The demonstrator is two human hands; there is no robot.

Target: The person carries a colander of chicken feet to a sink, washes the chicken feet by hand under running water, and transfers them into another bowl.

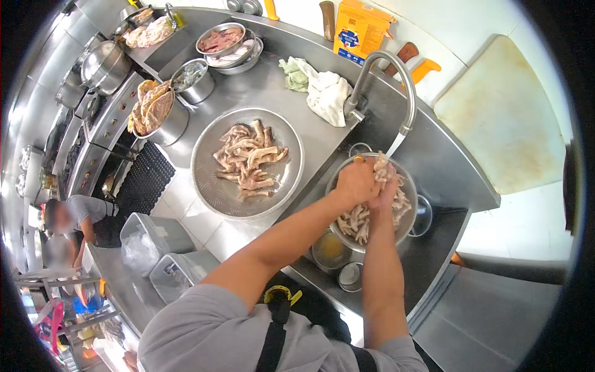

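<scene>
Both my hands are together over a metal bowl (410, 224) of chicken feet (354, 224) in the sink, below the running faucet (406, 93). My left hand (357, 181) is closed at the upper left of the bowl, against a chicken foot. My right hand (384, 189) wraps round the same chicken foot (381, 166), which sticks up between the hands near the water stream. On the steel counter to the left, a wide perforated colander (207, 186) holds a pile of more chicken feet (248, 155).
Crumpled cloths (327, 93) lie behind the colander. Pots of meat (170, 127) and stacked bowls (238, 65) stand at the back left. Small containers (351, 277) sit in the sink. A yellow box (361, 31) and cutting board (499, 118) are by the wall. Another person (83, 214) is far left.
</scene>
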